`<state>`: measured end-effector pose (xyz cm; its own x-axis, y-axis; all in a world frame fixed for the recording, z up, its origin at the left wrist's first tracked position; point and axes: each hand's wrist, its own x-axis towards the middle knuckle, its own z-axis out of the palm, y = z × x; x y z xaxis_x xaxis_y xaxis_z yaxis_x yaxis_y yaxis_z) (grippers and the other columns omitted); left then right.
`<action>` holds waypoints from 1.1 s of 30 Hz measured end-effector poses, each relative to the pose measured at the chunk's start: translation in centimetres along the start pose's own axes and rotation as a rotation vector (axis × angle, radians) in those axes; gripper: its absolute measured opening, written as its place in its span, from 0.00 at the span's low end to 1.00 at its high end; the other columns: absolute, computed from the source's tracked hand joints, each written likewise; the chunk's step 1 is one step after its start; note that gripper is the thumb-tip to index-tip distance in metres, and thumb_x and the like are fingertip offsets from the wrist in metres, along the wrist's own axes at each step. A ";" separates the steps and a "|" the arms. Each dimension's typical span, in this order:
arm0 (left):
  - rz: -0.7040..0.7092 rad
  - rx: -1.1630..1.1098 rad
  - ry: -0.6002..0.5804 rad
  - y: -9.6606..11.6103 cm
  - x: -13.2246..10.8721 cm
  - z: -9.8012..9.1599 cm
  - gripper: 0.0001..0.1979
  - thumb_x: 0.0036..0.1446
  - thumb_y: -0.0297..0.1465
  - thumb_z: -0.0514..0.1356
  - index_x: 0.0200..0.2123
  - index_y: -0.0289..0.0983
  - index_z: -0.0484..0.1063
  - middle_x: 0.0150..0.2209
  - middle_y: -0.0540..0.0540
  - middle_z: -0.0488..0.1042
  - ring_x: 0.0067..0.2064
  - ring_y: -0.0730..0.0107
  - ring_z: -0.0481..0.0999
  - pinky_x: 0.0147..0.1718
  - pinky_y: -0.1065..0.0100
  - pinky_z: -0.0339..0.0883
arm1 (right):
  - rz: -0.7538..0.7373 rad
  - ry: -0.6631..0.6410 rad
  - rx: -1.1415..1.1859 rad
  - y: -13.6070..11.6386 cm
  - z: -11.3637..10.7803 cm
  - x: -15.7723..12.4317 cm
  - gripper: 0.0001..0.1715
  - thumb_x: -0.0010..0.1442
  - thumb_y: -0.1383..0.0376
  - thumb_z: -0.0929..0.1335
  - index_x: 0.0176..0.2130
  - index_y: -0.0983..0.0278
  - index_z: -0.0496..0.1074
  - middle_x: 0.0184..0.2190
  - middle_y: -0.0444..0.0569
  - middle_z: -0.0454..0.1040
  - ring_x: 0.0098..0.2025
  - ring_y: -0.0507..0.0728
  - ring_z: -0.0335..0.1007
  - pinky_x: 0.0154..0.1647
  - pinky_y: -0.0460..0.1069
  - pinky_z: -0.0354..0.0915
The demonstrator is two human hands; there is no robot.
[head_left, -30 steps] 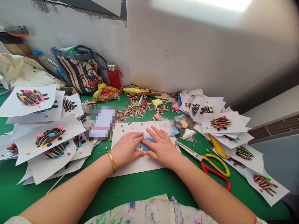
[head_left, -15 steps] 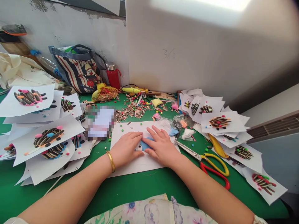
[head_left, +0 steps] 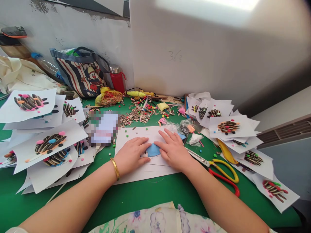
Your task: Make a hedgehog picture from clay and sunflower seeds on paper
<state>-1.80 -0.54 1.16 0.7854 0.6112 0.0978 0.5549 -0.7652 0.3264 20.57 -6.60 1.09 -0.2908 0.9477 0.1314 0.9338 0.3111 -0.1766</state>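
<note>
Left hand and right hand lie flat on a white paper sheet, each grip open and wide, flanking and touching a blue clay shape on the sheet. Around it on the green desk: sunflower seed shells beyond; yellow-and-red-handled scissors just right.

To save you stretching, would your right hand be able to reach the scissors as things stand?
Probably yes: the right hand rests on the white sheet, and the scissors lie right beside it, with nothing between them.
</note>
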 end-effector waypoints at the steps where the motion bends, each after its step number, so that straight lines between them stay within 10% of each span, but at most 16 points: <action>1: 0.001 0.000 0.007 0.0 0.0 0.1 0.26 0.56 0.40 0.64 0.57 0.39 0.69 0.61 0.40 0.67 0.60 0.51 0.66 0.60 0.51 0.60 | 0.008 -0.001 0.003 0.0 0.0 0.0 0.23 0.64 0.64 0.64 0.57 0.54 0.71 0.68 0.51 0.54 0.71 0.66 0.41 0.66 0.70 0.44; 33: -0.078 0.047 0.060 0.8 0.2 1.4 0.31 0.60 0.42 0.59 0.63 0.36 0.59 0.61 0.40 0.67 0.60 0.53 0.65 0.60 0.51 0.57 | 0.121 0.035 -0.160 0.4 1.3 0.2 0.30 0.66 0.49 0.62 0.63 0.57 0.64 0.70 0.53 0.51 0.71 0.65 0.40 0.67 0.69 0.38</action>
<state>-0.85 -1.29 0.07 0.7222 0.6792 0.1307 0.6271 -0.7227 0.2907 20.63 -6.19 -0.18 -0.1697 0.9736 0.1526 0.9835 0.1770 -0.0360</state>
